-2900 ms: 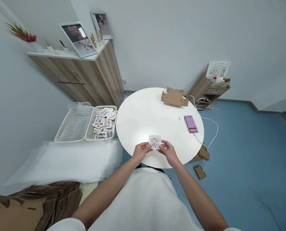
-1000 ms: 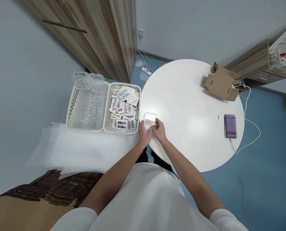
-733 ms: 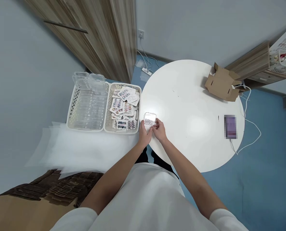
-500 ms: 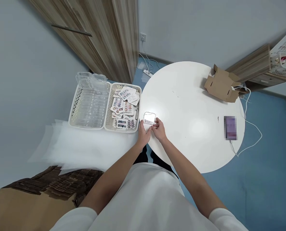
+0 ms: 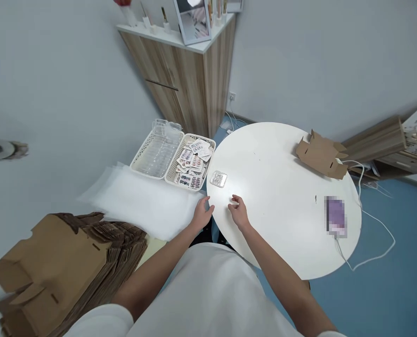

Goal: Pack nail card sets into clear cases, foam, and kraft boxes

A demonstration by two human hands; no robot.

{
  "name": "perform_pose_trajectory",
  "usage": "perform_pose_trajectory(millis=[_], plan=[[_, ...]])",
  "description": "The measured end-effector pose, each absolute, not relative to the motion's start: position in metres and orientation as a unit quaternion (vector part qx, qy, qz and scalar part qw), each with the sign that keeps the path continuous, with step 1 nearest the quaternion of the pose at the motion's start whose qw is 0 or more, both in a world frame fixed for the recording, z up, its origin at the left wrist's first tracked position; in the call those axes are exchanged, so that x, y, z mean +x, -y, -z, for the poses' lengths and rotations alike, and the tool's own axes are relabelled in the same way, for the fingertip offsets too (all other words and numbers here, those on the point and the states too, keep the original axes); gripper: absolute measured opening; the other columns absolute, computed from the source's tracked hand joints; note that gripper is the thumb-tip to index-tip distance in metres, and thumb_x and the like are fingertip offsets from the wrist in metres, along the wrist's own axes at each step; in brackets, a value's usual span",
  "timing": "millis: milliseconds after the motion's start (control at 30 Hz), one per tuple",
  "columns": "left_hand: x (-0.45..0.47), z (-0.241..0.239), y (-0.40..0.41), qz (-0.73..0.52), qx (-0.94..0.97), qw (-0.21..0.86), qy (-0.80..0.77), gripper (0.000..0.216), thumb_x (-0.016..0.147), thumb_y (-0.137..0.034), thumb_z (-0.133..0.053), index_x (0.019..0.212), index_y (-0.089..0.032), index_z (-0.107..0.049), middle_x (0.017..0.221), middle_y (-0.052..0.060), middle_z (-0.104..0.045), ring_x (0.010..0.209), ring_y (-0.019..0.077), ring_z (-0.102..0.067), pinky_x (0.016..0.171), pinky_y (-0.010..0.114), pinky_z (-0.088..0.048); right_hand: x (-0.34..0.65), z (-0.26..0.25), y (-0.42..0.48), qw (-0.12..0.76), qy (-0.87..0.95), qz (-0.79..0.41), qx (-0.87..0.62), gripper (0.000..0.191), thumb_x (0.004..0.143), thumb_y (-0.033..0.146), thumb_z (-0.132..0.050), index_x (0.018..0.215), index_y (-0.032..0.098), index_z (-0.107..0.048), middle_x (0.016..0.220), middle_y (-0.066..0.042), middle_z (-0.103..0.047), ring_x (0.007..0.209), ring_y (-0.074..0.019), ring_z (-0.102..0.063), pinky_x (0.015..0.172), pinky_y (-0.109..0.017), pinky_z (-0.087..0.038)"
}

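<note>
The landmark is the round white table (image 5: 282, 234), its top smooth and glossy. A small clear plastic case (image 5: 219, 179) with rounded corners lies flat on the table, near its left edge; the pale, shiny pieces showing through it are too small to identify.

The left hand (image 5: 202, 213) is at the table's near-left edge, thumb parted from lightly bent fingers, with nothing in its grasp; whether it touches the edge cannot be determined. The right hand (image 5: 239, 212) is over the table top, fingers half curled and thumb set apart, likewise gripping nothing. Both hands are apart from the case.

Two cream plastic baskets with perforated walls stand side by side, left of the table. The outer basket (image 5: 147, 175), farther from the table, contains clear plastic boxes (image 5: 161, 150) packed in a row, with more piled at its far end. The inner basket (image 5: 182, 186), beside the table, contains a disordered heap of white cards (image 5: 194, 161) bearing small coloured shapes.

A brown cardboard box (image 5: 321, 154), flaps spread, sits at the table's far-right edge. A purple rectangular object (image 5: 335, 213), obscured by pixelation, lies near the table's right edge.

Left of the table are thin, translucent white sheets (image 5: 145, 201), overlapping; farther left of it is a thick stack of flattened cardboard (image 5: 64, 262), slotted and flapped.
</note>
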State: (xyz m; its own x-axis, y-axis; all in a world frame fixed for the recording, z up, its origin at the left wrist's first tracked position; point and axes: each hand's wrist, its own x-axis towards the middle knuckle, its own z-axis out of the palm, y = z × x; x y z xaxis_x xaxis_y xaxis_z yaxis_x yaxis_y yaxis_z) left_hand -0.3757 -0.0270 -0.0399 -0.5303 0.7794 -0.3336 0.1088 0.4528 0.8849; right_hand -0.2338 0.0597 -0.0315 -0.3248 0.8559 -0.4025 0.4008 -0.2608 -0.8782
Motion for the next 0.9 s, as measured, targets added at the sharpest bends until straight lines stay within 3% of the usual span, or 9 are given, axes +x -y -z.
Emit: perform_pose_trajectory(millis=[200, 500, 700, 900], plan=[[-0.361, 0.032, 0.050, -0.435, 0.288, 0.359, -0.774, 0.029, 0.075, -0.027, -0.051, 0.103, -0.019, -0.054, 0.111, 0.010, -0.055, 0.106, 0.0221, -0.049, 0.083, 0.036, -0.044, -0.232, 0.034, -0.048, 0.181, 0.591, -0.633, -0.467, 0.033, 0.069, 0.032, -0.050, 0.099, 0.018, -0.053, 0.093, -0.006, -0.057, 0.067, -0.0126, -0.055, 0.070, -0.032, -0.047], [-0.387, 0.034, 0.102, -0.368, 0.255, 0.263, -0.855, 0.031, 0.074, -0.030, -0.050, 0.102, -0.020, -0.054, 0.110, 0.007, -0.054, 0.103, 0.0213, -0.051, 0.087, 0.036, -0.041, -0.270, 0.033, -0.032, 0.086, 0.643, -0.671, -0.358, 0.024, 0.069, 0.033, -0.052, 0.088, 0.019, -0.055, 0.077, -0.002, -0.060, 0.065, -0.0144, -0.058, 0.066, -0.032, -0.048], [-0.431, 0.046, 0.134, -0.309, 0.224, 0.227, -0.896, 0.035, 0.072, -0.028, -0.051, 0.105, -0.018, -0.052, 0.115, 0.009, -0.051, 0.114, 0.0232, -0.042, 0.096, 0.039, -0.033, -0.328, 0.039, -0.015, -0.001, 0.706, -0.646, -0.291, 0.038, 0.064, 0.031, -0.060, 0.100, 0.020, -0.056, 0.103, -0.008, -0.058, 0.094, -0.0199, -0.056, 0.082, -0.037, -0.044], [-0.468, 0.070, 0.145, -0.312, 0.224, 0.259, -0.886, 0.048, 0.072, -0.030, -0.053, 0.117, -0.017, -0.044, 0.131, 0.011, -0.038, 0.124, 0.0235, -0.030, 0.101, 0.038, -0.026, -0.393, 0.051, 0.008, -0.021, 0.763, -0.586, -0.271, 0.049, 0.067, 0.034, -0.057, 0.114, 0.026, -0.049, 0.134, -0.006, -0.031, 0.121, -0.0210, -0.034, 0.093, -0.037, -0.036]])
